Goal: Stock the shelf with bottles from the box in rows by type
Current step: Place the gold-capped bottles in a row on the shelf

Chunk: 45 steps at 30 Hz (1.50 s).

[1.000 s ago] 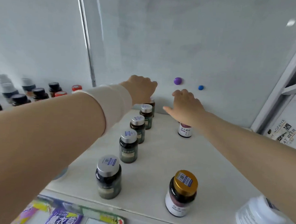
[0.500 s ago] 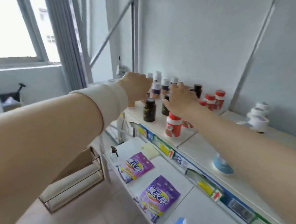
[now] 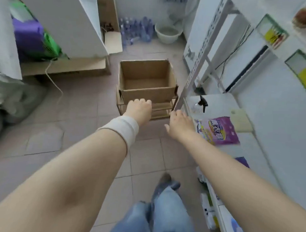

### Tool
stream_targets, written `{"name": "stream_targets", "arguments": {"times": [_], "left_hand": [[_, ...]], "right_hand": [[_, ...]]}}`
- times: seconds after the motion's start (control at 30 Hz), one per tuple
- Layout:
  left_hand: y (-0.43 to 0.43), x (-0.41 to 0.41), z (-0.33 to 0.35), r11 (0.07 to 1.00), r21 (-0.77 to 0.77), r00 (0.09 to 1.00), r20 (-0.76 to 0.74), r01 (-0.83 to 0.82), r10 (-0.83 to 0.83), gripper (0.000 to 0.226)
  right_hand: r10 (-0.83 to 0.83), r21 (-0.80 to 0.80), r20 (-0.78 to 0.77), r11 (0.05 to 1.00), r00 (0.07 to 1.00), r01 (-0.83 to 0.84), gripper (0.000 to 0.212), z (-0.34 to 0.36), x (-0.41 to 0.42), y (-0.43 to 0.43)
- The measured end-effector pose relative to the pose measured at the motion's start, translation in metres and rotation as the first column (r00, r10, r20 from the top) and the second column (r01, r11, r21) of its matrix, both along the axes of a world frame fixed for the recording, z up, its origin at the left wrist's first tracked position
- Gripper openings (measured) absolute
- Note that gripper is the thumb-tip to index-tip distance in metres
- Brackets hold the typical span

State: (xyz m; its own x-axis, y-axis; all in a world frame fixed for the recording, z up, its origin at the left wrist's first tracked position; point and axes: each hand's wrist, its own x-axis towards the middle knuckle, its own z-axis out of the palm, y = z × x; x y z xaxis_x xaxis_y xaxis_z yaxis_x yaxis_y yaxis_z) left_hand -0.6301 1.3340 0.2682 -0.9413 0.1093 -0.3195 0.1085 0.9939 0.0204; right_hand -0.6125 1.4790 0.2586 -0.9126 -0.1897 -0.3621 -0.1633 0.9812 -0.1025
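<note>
Left hand (image 3: 139,109) is curled, right hand (image 3: 180,125) relaxed, nothing held; a reach could be wasted if the box (image 3: 149,95) is empty.

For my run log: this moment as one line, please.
left hand: fingers curled | right hand: open | box: no bottles visible

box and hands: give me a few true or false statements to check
1. The box stands open on the floor. True.
2. The box is packed with bottles. False: no bottles show in the part of its inside that is in view.
3. The left hand holds a bottle. False: its fingers are curled, and no bottle shows in it.
4. The right hand holds nothing. True.
5. A purple bag lies on the shelf at the right. True.
</note>
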Motion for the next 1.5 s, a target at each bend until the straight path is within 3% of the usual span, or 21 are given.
{"name": "stream_targets", "arguments": {"times": [0.17,0.33,0.47,0.63,0.97,1.1,1.3,1.5], "left_hand": [[-0.013,-0.022,-0.093,0.995,-0.011,0.968,0.229,-0.099,0.099,0.031],[-0.013,-0.056,-0.128,0.978,0.015,0.9,0.394,-0.207,0.185,0.035],[-0.02,-0.099,-0.139,0.961,0.032,0.865,0.444,-0.276,0.234,0.033],[-0.038,-0.169,-0.155,0.967,0.053,0.872,0.447,-0.249,0.199,0.032],[-0.058,-0.363,-0.194,0.933,0.26,0.883,0.457,-0.25,0.109,0.034],[-0.045,-0.417,-0.263,0.89,0.264,0.784,0.602,-0.373,0.15,0.03],[-0.013,-0.462,-0.382,0.743,0.193,0.546,0.795,-0.641,0.264,0.044],[0.007,-0.481,-0.437,0.625,0.099,0.416,0.824,-0.775,0.385,0.051]], "right_hand": [[0.092,0.034,0.186,0.994,0.978,-0.1,0.046,-0.082,-0.039,-0.012],[0.109,0.037,0.354,0.991,0.929,-0.13,0.043,-0.117,-0.08,-0.006],[0.12,0.055,0.44,0.986,0.89,-0.16,0.041,-0.13,-0.12,-0.009],[0.158,0.052,0.456,0.978,0.876,-0.203,0.044,-0.146,-0.199,-0.031],[-0.174,0.006,0.401,0.982,0.899,0.188,0.044,-0.181,-0.383,-0.064],[-0.291,0.014,0.457,0.947,0.841,0.32,0.043,-0.25,-0.444,-0.057],[-0.417,0.252,0.64,0.907,0.646,0.336,0.041,-0.368,-0.496,-0.041],[-0.42,0.304,0.599,0.907,0.681,0.292,0.031,-0.421,-0.504,-0.041]]}}
